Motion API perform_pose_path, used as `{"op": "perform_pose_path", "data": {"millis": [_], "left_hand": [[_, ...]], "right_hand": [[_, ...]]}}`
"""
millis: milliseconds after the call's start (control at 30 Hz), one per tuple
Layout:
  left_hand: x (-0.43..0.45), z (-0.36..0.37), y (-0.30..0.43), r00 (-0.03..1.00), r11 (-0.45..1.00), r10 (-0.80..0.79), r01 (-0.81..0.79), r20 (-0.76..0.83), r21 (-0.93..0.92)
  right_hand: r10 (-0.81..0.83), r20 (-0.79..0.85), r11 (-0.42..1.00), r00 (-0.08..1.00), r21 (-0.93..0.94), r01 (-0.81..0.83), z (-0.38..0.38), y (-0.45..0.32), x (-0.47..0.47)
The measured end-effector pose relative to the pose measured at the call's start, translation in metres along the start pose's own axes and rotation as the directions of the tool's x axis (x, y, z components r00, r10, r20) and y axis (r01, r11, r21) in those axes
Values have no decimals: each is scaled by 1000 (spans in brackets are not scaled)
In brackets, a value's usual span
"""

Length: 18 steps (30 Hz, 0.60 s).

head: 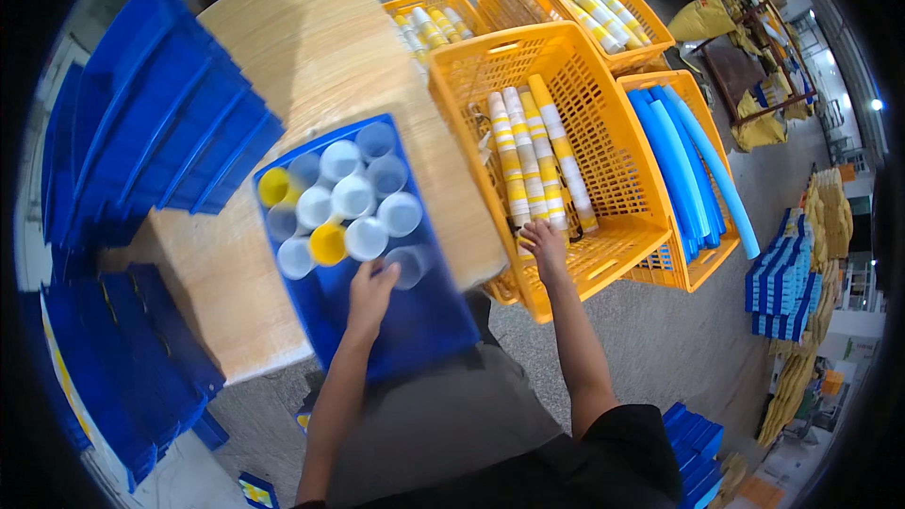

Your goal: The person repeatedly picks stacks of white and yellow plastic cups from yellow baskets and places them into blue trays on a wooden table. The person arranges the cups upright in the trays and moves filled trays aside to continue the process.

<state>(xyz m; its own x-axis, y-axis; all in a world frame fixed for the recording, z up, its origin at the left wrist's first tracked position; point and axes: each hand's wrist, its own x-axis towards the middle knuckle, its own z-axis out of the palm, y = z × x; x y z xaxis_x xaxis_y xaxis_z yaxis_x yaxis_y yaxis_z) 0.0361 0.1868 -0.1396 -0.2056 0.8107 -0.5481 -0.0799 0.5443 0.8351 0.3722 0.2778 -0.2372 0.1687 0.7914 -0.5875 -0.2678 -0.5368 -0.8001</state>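
A blue plastic tray (396, 325) rests at the wooden table's near corner, partly against my lap. Grouped in it stand several white tubes or cups (353, 196) and two yellow ones (327, 244), their round open tops facing up. My left hand (371, 297) is at the near side of the group, its fingers on a translucent one (409, 267). Over the near edge of a yellow plastic crate (590, 113), my right hand (544, 244) touches the lower ends of long white-and-yellow rolls (541, 155). Whether it grips one is unclear.
Stacked blue bins (170, 106) rise at the left, above folded or nested blue ones (134, 353). Two more yellow crates of rolls (438, 0) stand behind. Blue tubes (679, 170) fill a crate at the right. Grey floor (636, 346) shows beside the wooden table (311, 35).
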Motion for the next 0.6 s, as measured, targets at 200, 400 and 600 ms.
{"op": "perform_pose_path", "data": {"millis": [200, 400, 600], "left_hand": [[-25, 26, 25, 964, 990, -140, 129, -224, -65], [-39, 47, 35, 801, 932, -353, 346, -484, -109], [-50, 39, 25, 739, 902, -407, 419, -537, -108]], "right_hand": [[38, -140, 521, 990, -842, -139, -108, 138, 171], [33, -178, 44, 984, -983, -179, -110, 229, 223], [53, -225, 41, 973, -973, -227, -107, 209, 219]]}}
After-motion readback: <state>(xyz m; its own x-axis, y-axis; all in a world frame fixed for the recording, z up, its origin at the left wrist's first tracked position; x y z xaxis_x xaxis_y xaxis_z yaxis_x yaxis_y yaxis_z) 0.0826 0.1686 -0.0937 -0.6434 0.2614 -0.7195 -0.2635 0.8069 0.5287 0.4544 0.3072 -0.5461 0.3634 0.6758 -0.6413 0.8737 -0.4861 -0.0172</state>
